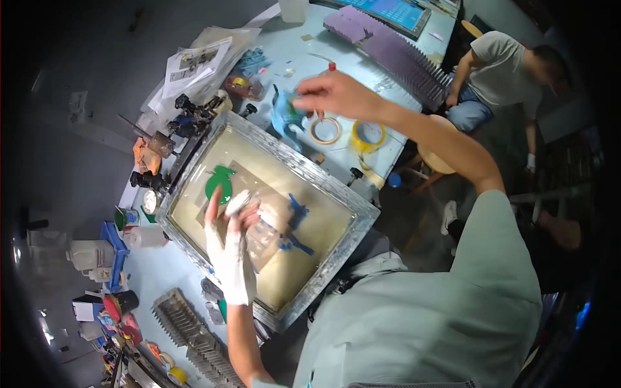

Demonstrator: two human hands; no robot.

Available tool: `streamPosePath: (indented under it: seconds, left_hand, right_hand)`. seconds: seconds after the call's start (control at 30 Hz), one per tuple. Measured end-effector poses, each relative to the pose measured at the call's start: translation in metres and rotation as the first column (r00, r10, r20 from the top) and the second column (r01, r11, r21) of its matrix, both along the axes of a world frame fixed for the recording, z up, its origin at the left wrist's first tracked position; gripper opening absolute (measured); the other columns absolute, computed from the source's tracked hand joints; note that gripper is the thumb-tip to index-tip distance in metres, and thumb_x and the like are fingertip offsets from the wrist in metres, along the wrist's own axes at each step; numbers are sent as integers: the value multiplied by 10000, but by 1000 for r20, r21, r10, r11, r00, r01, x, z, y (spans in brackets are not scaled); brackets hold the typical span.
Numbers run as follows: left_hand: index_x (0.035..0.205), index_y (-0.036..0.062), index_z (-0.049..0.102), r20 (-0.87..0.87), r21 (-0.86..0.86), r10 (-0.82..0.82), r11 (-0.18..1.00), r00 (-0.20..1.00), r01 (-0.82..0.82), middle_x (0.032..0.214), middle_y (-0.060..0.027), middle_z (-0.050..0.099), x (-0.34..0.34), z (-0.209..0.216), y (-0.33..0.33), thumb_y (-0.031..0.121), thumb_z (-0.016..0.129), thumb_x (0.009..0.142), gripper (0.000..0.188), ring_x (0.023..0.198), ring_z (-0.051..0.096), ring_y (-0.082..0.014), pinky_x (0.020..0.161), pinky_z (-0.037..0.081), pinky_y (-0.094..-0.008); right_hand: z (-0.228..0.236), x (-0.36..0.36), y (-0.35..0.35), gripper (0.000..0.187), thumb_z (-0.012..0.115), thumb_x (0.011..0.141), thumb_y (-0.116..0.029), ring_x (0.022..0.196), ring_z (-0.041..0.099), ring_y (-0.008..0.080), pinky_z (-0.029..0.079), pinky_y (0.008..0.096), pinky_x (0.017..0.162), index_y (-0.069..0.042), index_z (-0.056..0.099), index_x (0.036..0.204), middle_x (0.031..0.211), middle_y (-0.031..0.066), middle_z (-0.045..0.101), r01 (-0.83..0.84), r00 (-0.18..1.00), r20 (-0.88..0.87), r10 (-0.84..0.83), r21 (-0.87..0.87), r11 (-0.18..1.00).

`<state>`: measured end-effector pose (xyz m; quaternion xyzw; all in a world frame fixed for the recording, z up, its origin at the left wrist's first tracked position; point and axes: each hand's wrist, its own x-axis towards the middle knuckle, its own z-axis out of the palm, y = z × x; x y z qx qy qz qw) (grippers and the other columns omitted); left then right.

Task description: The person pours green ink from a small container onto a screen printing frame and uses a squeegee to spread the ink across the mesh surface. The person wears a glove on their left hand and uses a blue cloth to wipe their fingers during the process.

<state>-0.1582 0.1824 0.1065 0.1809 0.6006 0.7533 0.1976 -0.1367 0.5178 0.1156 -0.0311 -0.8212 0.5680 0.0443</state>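
Note:
A metal-framed printing screen point(323, 171) lies at a slant in front of me. Its pale mesh bears a green patch point(219, 184) and blue smears point(296, 242). Over the mesh, my left hand point(231, 249) wears a white glove with bare fingertips. Its fingers close round a small white wad point(239, 203), apparently cloth. Beyond the frame's far edge, my bare right hand point(336, 96) reaches across with thumb and fingers apart. Its fingertips are beside or touching a crumpled blue rag point(284, 116); slight blur hides the exact contact.
Tape rolls point(369, 136) lie right of the rag. Black clamp knobs point(184, 103) stick up at the frame's left end. A purple ridged rack point(388, 48) stands at the back, a grey one point(194, 336) at lower left. A seated person point(504, 71) is at far right.

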Motion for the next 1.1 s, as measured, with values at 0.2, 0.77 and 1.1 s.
streamPosePath:
  seconds: [0.2, 0.77, 1.1]
  left_hand:
    - [1543, 21, 299, 57, 32, -171, 985, 984, 170, 1363, -195, 534, 8, -26, 69, 177, 587, 1030, 609, 1161, 616, -254, 1017, 500, -374]
    - [1561, 52, 287, 73, -143, -251, 955, 965, 260, 1324, -117, 532, 56, -84, 57, -46, 585, 967, 672, 1163, 601, -180, 997, 476, -299]
    - [1576, 114, 290, -102, -398, -208, 905, 973, 152, 1054, -87, 565, 72, -93, 82, -37, 687, 882, 814, 909, 574, -158, 821, 517, -308]
  right_hand:
    - [-29, 84, -34, 219, 712, 902, -155, 865, 671, 224, 524, 327, 761, -50, 723, 1095, 986, 62, 696, 144, 896, -441, 44, 385, 912]
    - [-98, 106, -59, 248, 720, 900, -169, 909, 636, 166, 529, 284, 745, -83, 711, 1132, 1055, 57, 658, 70, 962, -268, 52, 427, 902]
    - [-90, 124, -59, 197, 707, 899, -88, 811, 660, 121, 538, 270, 728, -46, 701, 1092, 977, 46, 672, 17, 1000, -22, -14, 143, 990]
